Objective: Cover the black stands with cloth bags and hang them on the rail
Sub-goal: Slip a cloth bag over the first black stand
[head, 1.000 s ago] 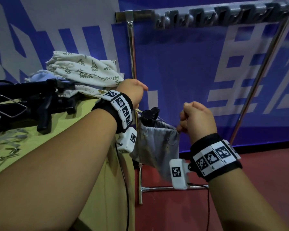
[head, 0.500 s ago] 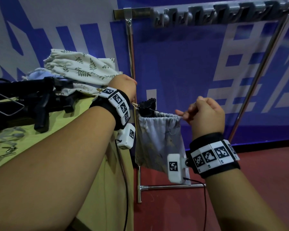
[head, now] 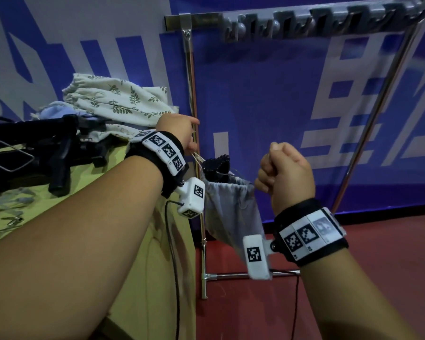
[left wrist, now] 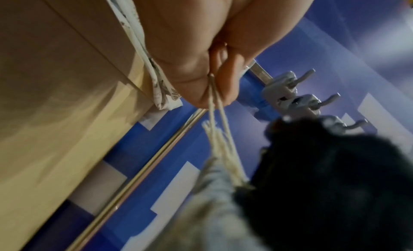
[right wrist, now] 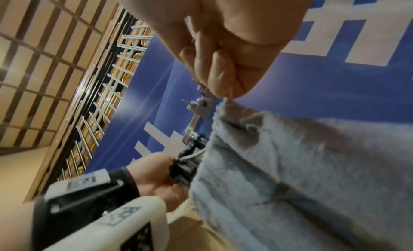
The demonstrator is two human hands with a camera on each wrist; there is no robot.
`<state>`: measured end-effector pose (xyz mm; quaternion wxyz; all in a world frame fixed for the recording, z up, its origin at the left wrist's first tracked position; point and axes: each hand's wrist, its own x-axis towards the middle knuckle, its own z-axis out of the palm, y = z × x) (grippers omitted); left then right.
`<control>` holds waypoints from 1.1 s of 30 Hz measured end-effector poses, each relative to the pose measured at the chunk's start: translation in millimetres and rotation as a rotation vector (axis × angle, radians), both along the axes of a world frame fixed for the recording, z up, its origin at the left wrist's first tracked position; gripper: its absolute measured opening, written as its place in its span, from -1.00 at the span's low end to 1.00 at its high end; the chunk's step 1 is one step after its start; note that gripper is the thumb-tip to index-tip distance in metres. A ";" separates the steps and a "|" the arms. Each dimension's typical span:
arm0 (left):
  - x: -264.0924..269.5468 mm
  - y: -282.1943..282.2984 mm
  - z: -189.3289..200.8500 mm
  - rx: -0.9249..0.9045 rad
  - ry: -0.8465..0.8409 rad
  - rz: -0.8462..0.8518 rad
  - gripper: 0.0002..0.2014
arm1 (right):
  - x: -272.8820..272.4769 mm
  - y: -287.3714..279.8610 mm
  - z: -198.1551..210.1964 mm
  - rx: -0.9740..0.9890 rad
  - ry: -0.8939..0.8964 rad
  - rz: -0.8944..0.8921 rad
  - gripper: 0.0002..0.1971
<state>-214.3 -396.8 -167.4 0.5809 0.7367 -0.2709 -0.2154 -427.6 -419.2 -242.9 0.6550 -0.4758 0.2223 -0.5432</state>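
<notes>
1. Because the mouth of the grey cloth bag (head: 231, 209) has to be closed round the black stand (head: 216, 165), the bag is held in the air between the two hands, in front of the metal rack and just beside the table (head: 142, 253) edge.
2. The pale drawstring (left wrist: 214, 103) is pinched between thumb and fingers of the left hand (head: 179, 131) and is drawn up and away from the bag's left side.
3. The right hand (head: 285, 173) is clenched into a fist at the bag's right corner, where the cord end is gripped by its fingertips (right wrist: 219, 74).
4. The cords are held in opposite directions, probably so that the hem gathers evenly.
5. The bag is seen as soft, faded grey fabric, puckered along its top hem and hanging slack below.
6. The stand's knobbly black top is left protruding from the mouth near the left hand; the rest is hidden inside.
7. The rail (head: 304, 23) with its grey hooks is found above, well apart from the bag, so hanging is judged not yet done.
</notes>
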 end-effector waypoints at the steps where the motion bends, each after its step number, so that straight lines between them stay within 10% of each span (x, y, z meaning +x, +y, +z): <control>1: -0.5 -1.7 -0.5 -0.006 -0.036 -0.004 -0.73 | 0.4 0.4 -2.3 -0.012 0.058 -0.003 -0.56; 15: -7.5 2.4 -2.1 0.007 -0.420 0.050 -0.53 | 3.0 1.1 -27.6 -0.087 0.647 -0.130 -0.59; 23: 0.6 5.2 -9.3 -0.018 0.067 -0.130 -0.71 | -7.4 -2.9 -19.5 0.001 0.483 -0.117 -0.62; 33: -6.2 2.5 -12.8 0.054 0.084 -0.125 -0.76 | -4.5 -3.0 -11.4 0.177 0.376 -0.040 -0.62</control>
